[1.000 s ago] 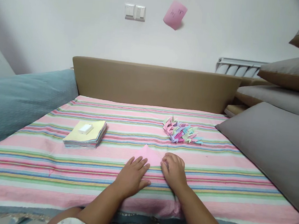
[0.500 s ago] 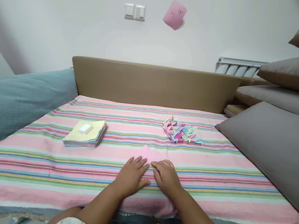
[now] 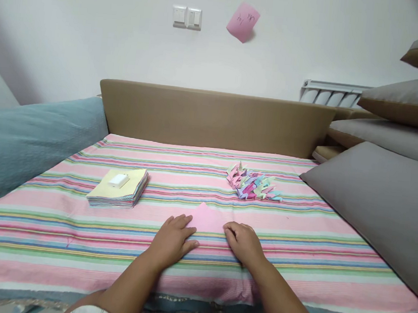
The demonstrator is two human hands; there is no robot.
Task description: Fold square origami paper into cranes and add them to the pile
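Note:
A pink paper sheet (image 3: 207, 219) lies folded on the striped cloth (image 3: 296, 245) in front of me, its point facing away. My left hand (image 3: 172, 240) lies flat with fingers stretched out, its fingertips on the sheet's left edge. My right hand (image 3: 244, 244) rests on the sheet's right edge with fingers curled and pressed down on it. A stack of coloured paper squares (image 3: 119, 193) with a small white block (image 3: 119, 180) on top lies to the left. A heap of folded paper cranes (image 3: 253, 183) lies further back on the right.
Grey and tan cushions (image 3: 383, 200) are piled along the right side. A teal blanket (image 3: 20, 141) bulges at the left. A tan padded backboard (image 3: 213, 119) closes the far edge. A pink note (image 3: 243, 20) and light switches (image 3: 187, 17) are on the wall.
Both hands have moved apart, the left one to the left and the right one to the right, so more of the pink sheet shows between them.

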